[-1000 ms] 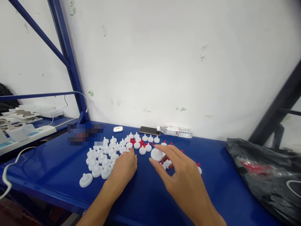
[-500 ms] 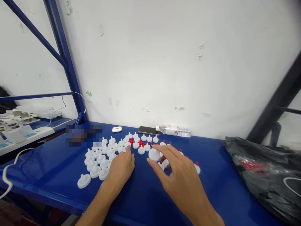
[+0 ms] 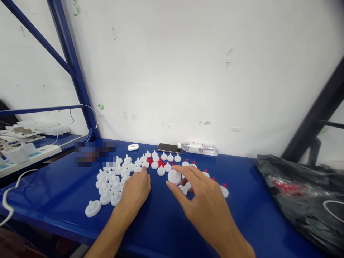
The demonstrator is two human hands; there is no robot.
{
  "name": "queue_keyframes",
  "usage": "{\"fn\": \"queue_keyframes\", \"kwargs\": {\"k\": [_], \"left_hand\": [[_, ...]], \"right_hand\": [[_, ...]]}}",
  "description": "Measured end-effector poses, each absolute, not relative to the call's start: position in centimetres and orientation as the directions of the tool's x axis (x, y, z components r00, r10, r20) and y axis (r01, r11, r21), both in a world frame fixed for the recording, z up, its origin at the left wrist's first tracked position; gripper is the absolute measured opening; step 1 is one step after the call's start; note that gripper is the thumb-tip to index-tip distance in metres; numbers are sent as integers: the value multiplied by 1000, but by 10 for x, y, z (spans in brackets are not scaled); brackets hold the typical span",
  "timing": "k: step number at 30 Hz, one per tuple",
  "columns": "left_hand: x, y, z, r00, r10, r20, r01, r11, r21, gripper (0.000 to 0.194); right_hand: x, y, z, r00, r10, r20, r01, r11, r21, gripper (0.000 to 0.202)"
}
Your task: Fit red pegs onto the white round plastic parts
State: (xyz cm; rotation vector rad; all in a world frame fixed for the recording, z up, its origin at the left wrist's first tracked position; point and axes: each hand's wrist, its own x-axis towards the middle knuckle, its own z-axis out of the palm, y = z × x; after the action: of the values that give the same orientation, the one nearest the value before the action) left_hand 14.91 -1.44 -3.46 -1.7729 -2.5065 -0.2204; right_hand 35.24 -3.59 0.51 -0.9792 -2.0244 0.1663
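Between the thumb and index finger of my right hand (image 3: pixel 197 190) is a white round cap (image 3: pixel 174 176) with its nozzle up. My left hand (image 3: pixel 137 186) rests at the right edge of a cluster of white caps (image 3: pixel 106 197), its fingers bent; what they hold, if anything, is hidden. One white cap (image 3: pixel 92 208) stands apart at the front left. Small red tips (image 3: pixel 160 163) lie in a pile beyond my hands, with white caps around them. Several white caps with red tips (image 3: pixel 224 190) stand behind and right of my right hand.
Along the back of the blue table (image 3: pixel 166 229) lie a white case (image 3: pixel 133 147), a phone (image 3: pixel 170 148) and a clear bottle (image 3: pixel 200 148). A black plastic bag (image 3: pixel 303 215) covers the right side. White power strips (image 3: pixel 32 157) are at the left.
My left hand has drawn back slightly toward me and to the left, its index finger less extended. The front-left cap has shifted slightly left. My right hand still holds its cap.
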Motion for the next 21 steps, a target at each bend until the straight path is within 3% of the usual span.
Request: {"fn": "queue_keyframes", "kwargs": {"k": [11, 21], "left_hand": [[149, -16, -34, -302, 946, 116, 952, 293, 89, 39], [149, -18, -30, -268, 952, 145, 962, 257, 89, 29]], "right_hand": [[351, -37, 5, -336, 687, 644, 564, 694, -447, 26], [350, -36, 6, -349, 686, 638, 568, 696, -438, 26]]}}
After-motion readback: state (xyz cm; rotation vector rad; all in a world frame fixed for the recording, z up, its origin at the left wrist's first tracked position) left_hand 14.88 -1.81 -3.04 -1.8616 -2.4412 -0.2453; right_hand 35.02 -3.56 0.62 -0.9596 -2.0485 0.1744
